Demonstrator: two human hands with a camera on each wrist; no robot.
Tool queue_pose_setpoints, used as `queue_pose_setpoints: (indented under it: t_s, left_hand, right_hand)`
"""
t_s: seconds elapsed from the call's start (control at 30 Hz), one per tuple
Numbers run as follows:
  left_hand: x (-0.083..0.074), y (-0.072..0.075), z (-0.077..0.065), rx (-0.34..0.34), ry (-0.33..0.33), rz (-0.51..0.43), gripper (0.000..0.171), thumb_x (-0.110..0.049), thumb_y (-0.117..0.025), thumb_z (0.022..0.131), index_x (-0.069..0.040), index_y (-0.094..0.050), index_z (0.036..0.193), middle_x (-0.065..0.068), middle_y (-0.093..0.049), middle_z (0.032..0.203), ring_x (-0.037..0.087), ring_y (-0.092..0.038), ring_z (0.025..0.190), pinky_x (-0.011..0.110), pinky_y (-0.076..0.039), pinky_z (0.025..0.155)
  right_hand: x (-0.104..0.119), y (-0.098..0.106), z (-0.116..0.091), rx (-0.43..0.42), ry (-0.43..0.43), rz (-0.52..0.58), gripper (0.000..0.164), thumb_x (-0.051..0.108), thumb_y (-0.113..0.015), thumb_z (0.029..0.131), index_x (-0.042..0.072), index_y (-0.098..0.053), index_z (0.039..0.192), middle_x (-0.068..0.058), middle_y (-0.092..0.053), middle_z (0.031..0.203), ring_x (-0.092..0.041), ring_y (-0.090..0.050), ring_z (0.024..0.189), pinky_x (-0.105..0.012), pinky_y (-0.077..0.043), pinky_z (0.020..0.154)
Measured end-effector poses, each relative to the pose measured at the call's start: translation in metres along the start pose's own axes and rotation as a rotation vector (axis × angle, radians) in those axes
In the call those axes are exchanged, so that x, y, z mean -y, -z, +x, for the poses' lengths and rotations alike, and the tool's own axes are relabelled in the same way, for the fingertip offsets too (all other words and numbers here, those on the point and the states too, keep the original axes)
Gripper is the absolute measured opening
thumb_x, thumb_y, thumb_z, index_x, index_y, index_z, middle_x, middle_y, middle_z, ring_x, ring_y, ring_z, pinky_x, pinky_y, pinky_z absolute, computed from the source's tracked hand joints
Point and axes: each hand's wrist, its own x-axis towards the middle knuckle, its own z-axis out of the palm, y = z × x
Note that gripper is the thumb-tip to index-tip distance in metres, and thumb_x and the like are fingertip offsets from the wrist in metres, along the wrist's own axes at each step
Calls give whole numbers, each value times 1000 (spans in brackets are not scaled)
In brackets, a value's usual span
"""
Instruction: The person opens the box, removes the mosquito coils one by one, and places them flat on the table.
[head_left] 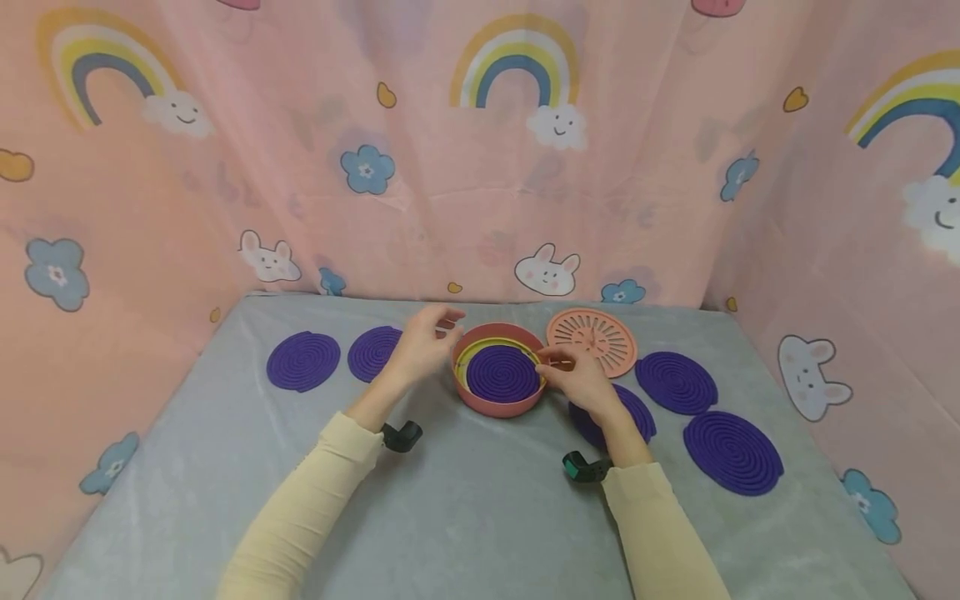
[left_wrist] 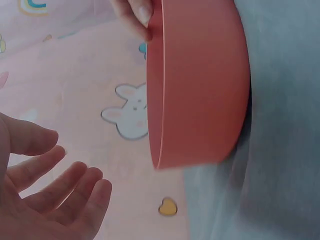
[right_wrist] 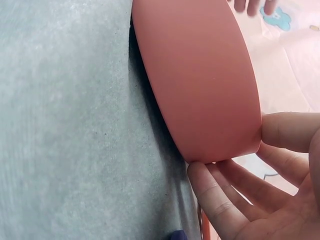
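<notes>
A round coral-coloured mosquito coil box [head_left: 501,410] stands on the table with a yellow ring [head_left: 472,354] inside. One purple mosquito coil [head_left: 502,373] lies within it, looking flat from above. At the box's right side my right hand [head_left: 581,382] grips the rim; in the right wrist view the thumb [right_wrist: 290,131] is at the top edge and the other fingers touch the outer wall [right_wrist: 205,100]. My left hand [head_left: 422,346] hovers left of the box, apart from it, fingers loosely bent and holding nothing.
A slotted coral lid [head_left: 600,337] lies behind my right hand. To the left are two purple coils [head_left: 303,361], one partly behind my left hand. Several more purple coils [head_left: 733,452] lie on the right. A patterned pink curtain [head_left: 450,208] encloses the grey-covered table [head_left: 480,508].
</notes>
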Motion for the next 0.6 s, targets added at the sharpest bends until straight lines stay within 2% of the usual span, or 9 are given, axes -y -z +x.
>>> queue_pose_setpoints:
  t_s: [0.1,0.3,0.6]
  left_hand:
    - [-4,-11,2,19,2,-5,28,-10,-61,101,0,-64,127,17,-64,125,30,-62,115,41,-53,97]
    - [-8,-33,6,72,-4,51,28,-15,-62,101,-2,-65,126,14,-65,123,29,-61,115,43,-52,98]
    - [-8,-52,13,157,84,120,35,-19,-63,100,-2,-62,131,18,-61,131,34,-55,125,49,-45,105]
  right_hand:
    - [0,0,0,0,2,1,39,22,-68,99,4,-63,134,-18,-60,136,-37,-56,125,-52,-50,100]
    - [-1,0,2,-11,-6,0,39,22,-69,99,4,-64,133,-17,-61,134,-37,-56,124,-51,-50,99]
    - [-1,-1,2,-13,-3,-8,39,23,-69,99,5,-64,133,-18,-62,133,-36,-58,122,-50,-52,97]
